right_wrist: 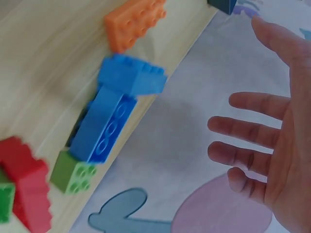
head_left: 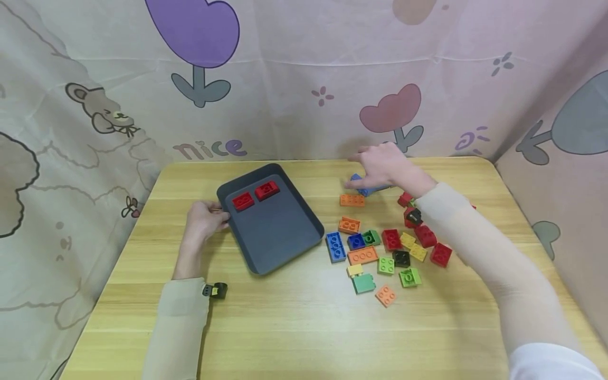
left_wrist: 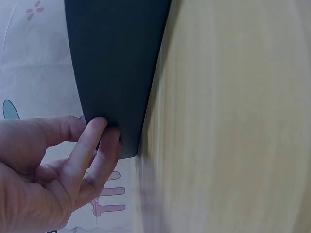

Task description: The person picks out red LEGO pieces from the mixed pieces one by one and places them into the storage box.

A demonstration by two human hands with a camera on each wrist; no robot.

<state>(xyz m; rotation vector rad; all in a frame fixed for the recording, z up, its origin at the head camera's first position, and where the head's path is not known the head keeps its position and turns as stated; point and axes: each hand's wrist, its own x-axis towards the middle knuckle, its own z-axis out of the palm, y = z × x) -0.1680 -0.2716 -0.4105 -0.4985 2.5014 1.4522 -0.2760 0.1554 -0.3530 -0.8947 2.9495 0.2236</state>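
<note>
A dark grey tray lies at a slant on the table, with two red bricks near its far left side. At the tray's left edge my left hand grips the rim; in the left wrist view fingers press the outer wall and the thumb goes behind it. My right hand hovers at the table's back edge, fingers spread and holding nothing. Below it are blue bricks, apart from the fingers in the right wrist view. An orange brick lies just in front of them.
Several loose bricks in red, yellow, green, black and orange spread across the table's right half, such as a blue brick beside the tray and a red brick. A patterned cloth hangs behind the wooden table.
</note>
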